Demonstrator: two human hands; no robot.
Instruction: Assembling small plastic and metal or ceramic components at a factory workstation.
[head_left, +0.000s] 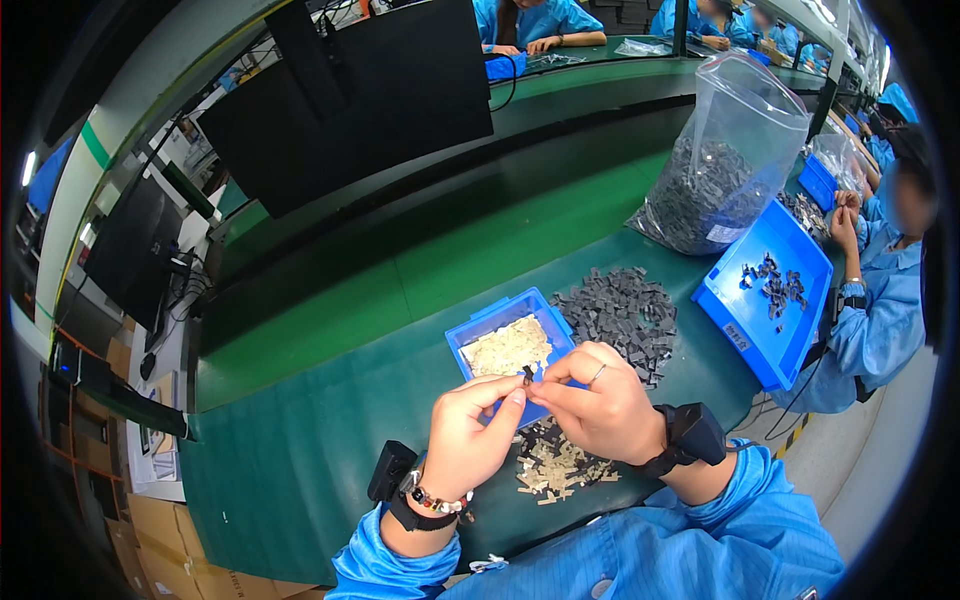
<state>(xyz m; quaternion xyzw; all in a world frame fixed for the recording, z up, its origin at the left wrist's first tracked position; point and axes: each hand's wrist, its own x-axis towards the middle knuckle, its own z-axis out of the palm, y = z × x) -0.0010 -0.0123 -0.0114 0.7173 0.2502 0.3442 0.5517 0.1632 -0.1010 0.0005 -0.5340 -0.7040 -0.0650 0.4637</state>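
Two hands work at the bench edge, a left hand and a right hand, and between their fingertips sits one small dark part. Each wrist carries one black band, so two bands. There are two blue trays: a small tray with pale pieces and a large tray with a scatter of dark ones. Loose parts lie in two heaps, one grey heap and one mixed heap; the pieces are too many to count. Two clear bags stand further back, one big bag and, it seems, a smaller bag. One neighbour sits at the right.
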